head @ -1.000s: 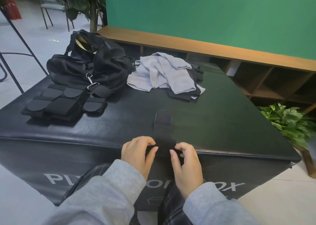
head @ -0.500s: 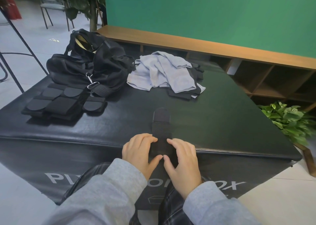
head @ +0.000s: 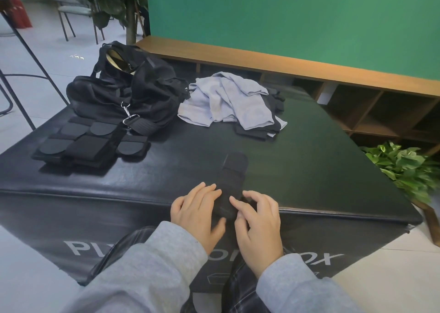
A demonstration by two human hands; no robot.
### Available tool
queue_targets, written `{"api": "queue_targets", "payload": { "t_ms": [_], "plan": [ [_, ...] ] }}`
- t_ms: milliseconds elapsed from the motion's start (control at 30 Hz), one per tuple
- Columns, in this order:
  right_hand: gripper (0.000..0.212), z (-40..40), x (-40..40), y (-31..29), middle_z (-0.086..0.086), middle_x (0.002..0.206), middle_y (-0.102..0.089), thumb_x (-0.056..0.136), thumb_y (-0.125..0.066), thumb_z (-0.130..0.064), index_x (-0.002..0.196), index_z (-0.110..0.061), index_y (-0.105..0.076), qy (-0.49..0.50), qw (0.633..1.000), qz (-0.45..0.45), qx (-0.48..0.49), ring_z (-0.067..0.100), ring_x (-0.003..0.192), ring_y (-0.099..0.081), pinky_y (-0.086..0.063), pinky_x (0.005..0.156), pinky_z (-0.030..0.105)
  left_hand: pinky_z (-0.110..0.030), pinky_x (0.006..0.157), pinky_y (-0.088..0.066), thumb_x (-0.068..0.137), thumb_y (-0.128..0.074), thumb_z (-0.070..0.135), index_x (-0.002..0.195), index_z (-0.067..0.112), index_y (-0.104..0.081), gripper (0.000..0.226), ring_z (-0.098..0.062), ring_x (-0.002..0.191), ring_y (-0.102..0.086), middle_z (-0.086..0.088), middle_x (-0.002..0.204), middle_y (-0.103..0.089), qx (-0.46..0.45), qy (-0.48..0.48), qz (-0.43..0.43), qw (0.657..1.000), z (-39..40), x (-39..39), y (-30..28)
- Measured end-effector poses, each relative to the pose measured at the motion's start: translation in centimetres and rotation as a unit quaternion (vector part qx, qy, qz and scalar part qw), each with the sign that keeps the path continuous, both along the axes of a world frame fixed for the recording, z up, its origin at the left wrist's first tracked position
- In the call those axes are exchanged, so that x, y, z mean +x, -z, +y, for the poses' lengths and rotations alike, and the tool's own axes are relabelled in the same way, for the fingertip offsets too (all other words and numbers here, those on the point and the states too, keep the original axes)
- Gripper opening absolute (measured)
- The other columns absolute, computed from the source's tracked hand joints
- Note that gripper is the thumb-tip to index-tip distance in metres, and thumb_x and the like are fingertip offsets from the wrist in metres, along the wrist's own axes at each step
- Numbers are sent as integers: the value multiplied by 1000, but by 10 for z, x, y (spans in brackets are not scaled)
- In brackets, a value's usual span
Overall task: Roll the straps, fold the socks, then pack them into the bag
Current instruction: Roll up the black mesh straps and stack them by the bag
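A black strap (head: 232, 172) lies lengthwise on the black padded box (head: 309, 165), its near end rolled up at the front edge. My left hand (head: 197, 212) and my right hand (head: 258, 220) hold that roll from either side, fingers curled over it. The open black bag (head: 126, 91) sits at the back left. Several more black straps (head: 90, 141) lie flat in front of the bag. A heap of light grey and black socks (head: 228, 100) is at the back middle.
A wooden bench and shelf unit (head: 357, 93) runs along the green wall behind the box. A potted plant (head: 404, 167) stands at the right, a metal stool frame (head: 21, 58) at the left.
The roll has advanced away from me along the strap, so the flat part is shorter. Both hands moved forward with it.
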State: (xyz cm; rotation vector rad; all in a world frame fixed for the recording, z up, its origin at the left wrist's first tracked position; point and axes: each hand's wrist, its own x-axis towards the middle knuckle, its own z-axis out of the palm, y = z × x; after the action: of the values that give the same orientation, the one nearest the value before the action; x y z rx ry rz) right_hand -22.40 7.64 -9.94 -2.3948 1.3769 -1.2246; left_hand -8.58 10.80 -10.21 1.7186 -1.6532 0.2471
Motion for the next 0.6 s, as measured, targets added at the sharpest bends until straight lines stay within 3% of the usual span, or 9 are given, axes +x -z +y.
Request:
{"api": "queue_targets", "payload": {
  "t_ms": [167, 267, 333, 433, 533, 600],
  "plan": [
    [32, -1, -3, -3, -12, 107, -62, 83, -43, -24, 96, -29, -71, -1, 1000, -10, -12, 5, 108, -45, -24, 91, 21, -31, 89, -28, 67, -48, 58, 110, 25, -53, 55, -8, 121, -42, 7, 121, -62, 19, -23, 11, 1000, -4, -5, 2],
    [26, -1, -4, -7, -22, 101, -59, 84, -43, -23, 93, -29, -67, 2, 997, -71, -9, -2, 102, -48, -25, 93, 15, -33, 90, -30, 70, -51, 59, 106, 25, -59, 50, -10, 117, -45, 6, 118, -62, -4, -43, 6, 999, -6, -6, 4],
    [26, -2, -5, -8, -23, 105, -55, 85, -43, -31, 101, -26, -64, 38, 994, -97, 15, 0, 105, -47, -24, 91, 15, -40, 88, -40, 71, -61, 55, 105, 26, -60, 44, -12, 112, -47, 4, 113, -62, -17, -56, -1, 998, -6, -5, 6],
    [41, -4, -3, -9, -23, 113, -50, 83, -49, -43, 119, -25, -54, 81, 985, -110, 103, -1, 113, -42, -14, 96, 14, -44, 82, -46, 74, -48, 58, 103, 27, -63, 45, -14, 108, -46, 1, 107, -60, -25, -64, -2, 998, -6, -4, 5],
    [51, -5, 1, -13, -31, 115, -48, 88, -55, -41, 134, -23, -40, 67, 980, -129, 136, -19, 111, -32, -2, 101, 8, -44, 80, -47, 75, -44, 58, 103, 29, -63, 45, -14, 105, -45, 2, 105, -59, -19, -61, -4, 998, -5, -4, 4],
    [54, -7, 3, -16, -33, 111, -48, 91, -59, -33, 138, -23, -34, 62, 968, -174, 169, -29, 107, -23, -6, 107, 17, -43, 81, -46, 75, -45, 57, 104, 29, -63, 44, -14, 105, -46, 3, 104, -59, -19, -57, 1, 998, -5, -5, 4]
  ]
}}
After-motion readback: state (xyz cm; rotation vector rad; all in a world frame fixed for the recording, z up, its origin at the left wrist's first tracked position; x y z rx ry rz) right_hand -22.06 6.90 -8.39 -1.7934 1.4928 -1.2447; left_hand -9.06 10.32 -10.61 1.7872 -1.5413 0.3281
